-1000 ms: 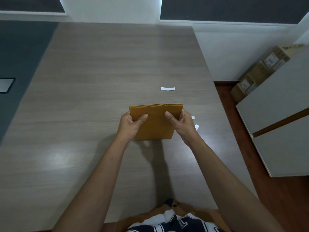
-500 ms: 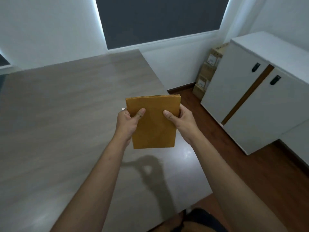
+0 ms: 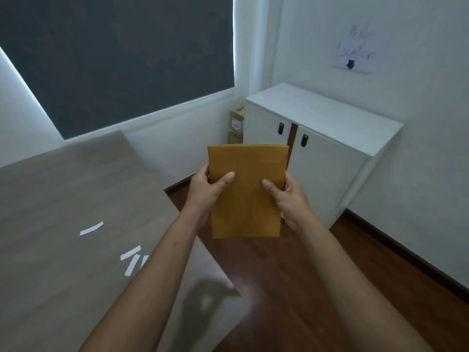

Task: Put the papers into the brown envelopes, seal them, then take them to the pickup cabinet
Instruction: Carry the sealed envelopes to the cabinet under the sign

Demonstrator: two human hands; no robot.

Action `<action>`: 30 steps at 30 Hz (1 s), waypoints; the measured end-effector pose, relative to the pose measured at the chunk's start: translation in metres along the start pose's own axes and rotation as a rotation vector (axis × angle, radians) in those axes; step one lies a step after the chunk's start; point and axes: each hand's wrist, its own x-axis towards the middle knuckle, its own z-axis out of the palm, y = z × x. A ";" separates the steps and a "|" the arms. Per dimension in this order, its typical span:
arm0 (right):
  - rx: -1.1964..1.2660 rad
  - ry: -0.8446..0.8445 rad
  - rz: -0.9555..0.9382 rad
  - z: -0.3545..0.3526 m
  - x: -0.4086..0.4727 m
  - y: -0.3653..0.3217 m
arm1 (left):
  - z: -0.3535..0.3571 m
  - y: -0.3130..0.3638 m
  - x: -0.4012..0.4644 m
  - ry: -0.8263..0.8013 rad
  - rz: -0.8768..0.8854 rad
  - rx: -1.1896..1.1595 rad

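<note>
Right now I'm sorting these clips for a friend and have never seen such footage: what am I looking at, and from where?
There is no machine here. A person wears a wide-angle camera on the head, so you look forward and down along their own bare arms. The left hand and the right hand grip a stack of brown envelopes by its two sides, thumbs on the front, held up in the air. To the left is a grey wooden table with a few white paper strips on it. Ahead stands a white cabinet with two doors and dark handles, and above it a handwritten sign too blurred to read.
</note>
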 end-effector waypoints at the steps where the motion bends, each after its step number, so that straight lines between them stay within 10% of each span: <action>1: 0.007 0.024 0.002 -0.022 0.006 -0.005 | 0.022 -0.001 0.004 -0.027 0.001 0.021; 12: 0.003 0.202 -0.048 -0.198 0.076 -0.050 | 0.216 0.008 0.076 -0.123 0.050 -0.018; 30: -0.014 0.355 0.017 -0.259 0.364 -0.060 | 0.314 0.007 0.380 -0.213 0.012 0.006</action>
